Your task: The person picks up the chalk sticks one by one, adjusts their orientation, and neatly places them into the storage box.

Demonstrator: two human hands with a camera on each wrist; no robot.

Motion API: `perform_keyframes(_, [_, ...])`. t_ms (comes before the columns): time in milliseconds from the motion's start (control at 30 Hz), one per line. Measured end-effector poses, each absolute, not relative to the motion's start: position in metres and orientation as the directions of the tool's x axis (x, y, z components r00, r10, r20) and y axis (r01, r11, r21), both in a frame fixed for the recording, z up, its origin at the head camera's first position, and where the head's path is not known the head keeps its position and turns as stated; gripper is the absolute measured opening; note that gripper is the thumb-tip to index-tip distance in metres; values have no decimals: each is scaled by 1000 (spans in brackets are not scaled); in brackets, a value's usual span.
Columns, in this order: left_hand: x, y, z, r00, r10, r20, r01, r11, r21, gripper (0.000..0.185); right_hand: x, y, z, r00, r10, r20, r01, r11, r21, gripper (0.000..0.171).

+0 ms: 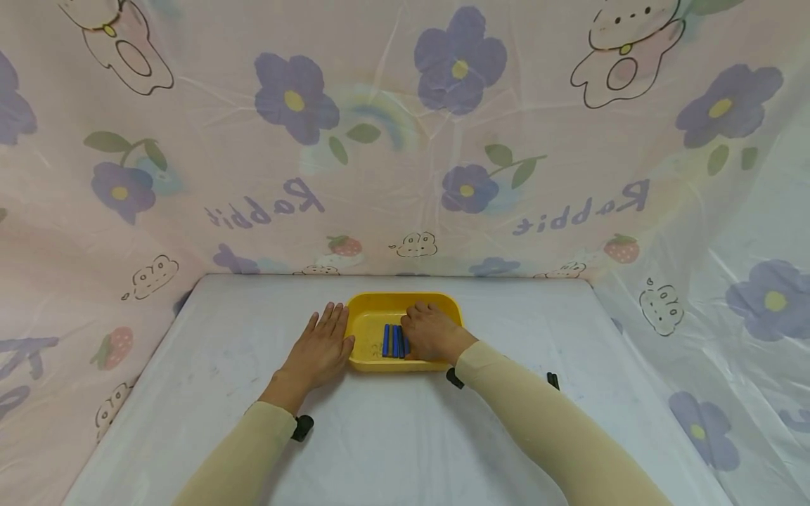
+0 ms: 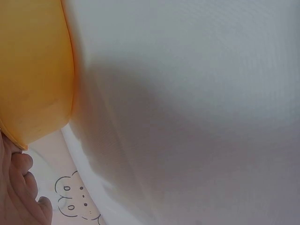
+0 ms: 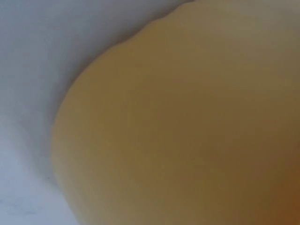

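A shallow yellow tray (image 1: 367,303) sits on the white-covered table. Several slim blue and dark sticks (image 1: 387,341) lie side by side in its middle; their exact kind is too small to make out. My left hand (image 1: 321,348) rests at the tray's left rim, fingers straight and pointing away from me. In the left wrist view, the fingers (image 2: 21,183) touch the rim's corner. Inside the tray, my right hand (image 1: 433,334) reaches over the right end of the row, fingers bent downward. Its palm hides whatever lies beneath. Only the tray's blurred outer wall (image 3: 164,126) fills the right wrist view.
Two short black sticks (image 1: 553,381) lie on the table to the right, beside my right forearm. A pink patterned curtain (image 1: 392,161) hangs behind the table and along its sides. Small black devices (image 1: 302,427) are strapped at my wrists.
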State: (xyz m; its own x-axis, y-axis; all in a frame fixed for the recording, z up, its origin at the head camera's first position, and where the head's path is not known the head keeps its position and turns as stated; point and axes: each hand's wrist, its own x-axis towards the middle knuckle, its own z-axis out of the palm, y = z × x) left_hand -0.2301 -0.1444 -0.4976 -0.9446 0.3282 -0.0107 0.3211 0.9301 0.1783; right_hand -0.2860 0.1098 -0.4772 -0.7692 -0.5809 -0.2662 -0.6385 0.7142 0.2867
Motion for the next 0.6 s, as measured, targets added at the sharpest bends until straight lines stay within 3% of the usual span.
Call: perform_keyframes(600, [-229,-144,-495,-945,327,-22,318,930,182,71,-286,109,-477,-775,-567,-280,-631,714,303,77])
